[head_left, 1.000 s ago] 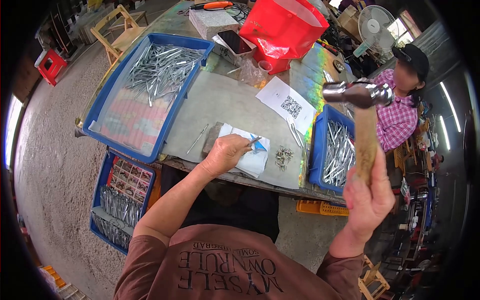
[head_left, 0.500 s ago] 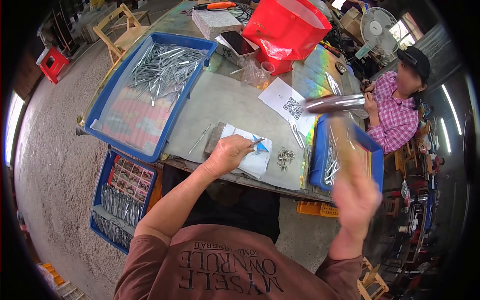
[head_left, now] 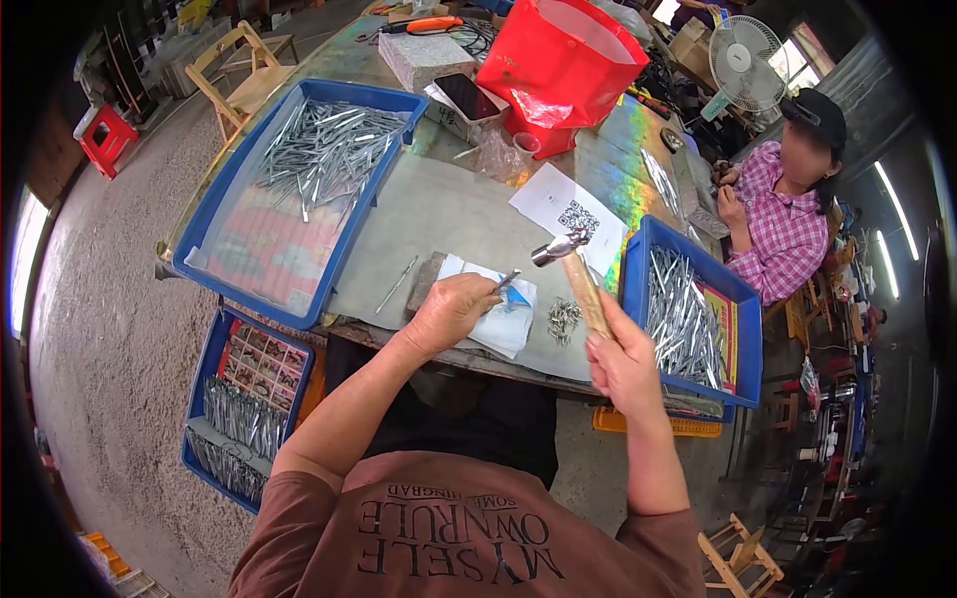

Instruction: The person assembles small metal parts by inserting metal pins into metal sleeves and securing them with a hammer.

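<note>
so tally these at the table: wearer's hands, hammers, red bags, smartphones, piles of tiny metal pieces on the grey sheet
Wearer's hands: 2 (left hand, right hand)
Hammer: 1
Red bag: 1
Smartphone: 1
Pile of tiny metal pieces: 1
Total: 6

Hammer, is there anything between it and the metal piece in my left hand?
Nothing visible stands between the hammer and the metal piece in your left hand. The small parts lie off to the right of that piece.
</note>
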`<state>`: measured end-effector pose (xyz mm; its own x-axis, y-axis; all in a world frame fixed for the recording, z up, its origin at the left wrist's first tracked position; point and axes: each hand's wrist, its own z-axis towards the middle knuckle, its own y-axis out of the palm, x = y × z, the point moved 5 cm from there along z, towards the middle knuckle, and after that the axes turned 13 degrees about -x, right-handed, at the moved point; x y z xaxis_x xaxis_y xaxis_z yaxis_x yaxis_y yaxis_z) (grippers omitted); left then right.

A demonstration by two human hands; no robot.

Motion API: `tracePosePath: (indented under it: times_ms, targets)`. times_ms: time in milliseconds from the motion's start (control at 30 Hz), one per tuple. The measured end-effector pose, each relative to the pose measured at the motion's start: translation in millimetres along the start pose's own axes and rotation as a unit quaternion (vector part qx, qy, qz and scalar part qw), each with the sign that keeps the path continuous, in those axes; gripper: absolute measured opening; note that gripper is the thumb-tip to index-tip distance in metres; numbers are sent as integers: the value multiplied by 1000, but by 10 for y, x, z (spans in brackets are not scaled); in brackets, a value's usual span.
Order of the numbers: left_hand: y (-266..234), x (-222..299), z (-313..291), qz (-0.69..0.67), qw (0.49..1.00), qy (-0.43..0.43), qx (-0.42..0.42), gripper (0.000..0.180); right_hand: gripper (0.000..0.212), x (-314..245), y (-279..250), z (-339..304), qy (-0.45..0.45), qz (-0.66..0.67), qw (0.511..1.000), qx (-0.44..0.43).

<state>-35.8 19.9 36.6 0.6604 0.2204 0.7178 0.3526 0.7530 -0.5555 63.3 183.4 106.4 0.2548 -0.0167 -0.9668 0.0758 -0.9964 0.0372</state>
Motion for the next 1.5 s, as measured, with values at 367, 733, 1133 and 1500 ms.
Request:
tracePosePath:
  times_ms: [367,733,1133,1500]
  targets:
    - [-214,-122,-114,-103,985,-129,53,5,44,632,143,729,45,305,950,-59]
    - [-649,-441,-467,13,959,-283,32,13,52,673,81,892,58,223,969,-89]
    - [-500,-820,-640,226,910,-342,-68,13,41,791,-99,494,-7,215,976,28]
    - [-639,-448,-598,289,902,-313,-66,6,30,897,-6,275,-29,220,975,25]
